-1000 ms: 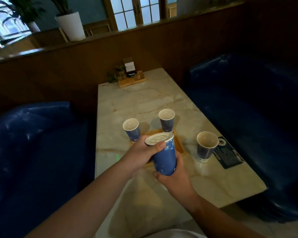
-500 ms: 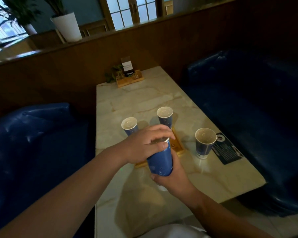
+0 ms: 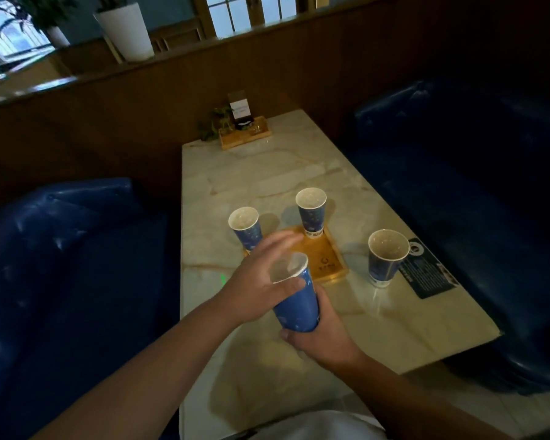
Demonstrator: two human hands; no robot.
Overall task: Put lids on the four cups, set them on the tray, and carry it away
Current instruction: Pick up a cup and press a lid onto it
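Observation:
My right hand [image 3: 323, 336] grips a blue paper cup [image 3: 297, 304] from below, tilted, above the table's near half. A clear lid seems to sit on its rim. My left hand [image 3: 258, 281] is beside that rim with fingers spread and the thumb touching the cup. A wooden tray [image 3: 327, 260] lies just beyond. One blue cup [image 3: 311, 214] stands on the tray's far edge, another cup [image 3: 244, 228] at its left corner. A third cup [image 3: 386, 260] stands on the table right of the tray, its inside showing.
A black card [image 3: 432, 274] lies right of the third cup. At the marble table's [image 3: 267, 173] far end sits a wooden stand [image 3: 245, 133] with a plant and a sign. Blue sofas [image 3: 61, 249] flank the table on both sides.
My left hand has lifted off the top of the held cup and opened, fingers now spread toward the tray. The cup tilts more to the left in my right hand.

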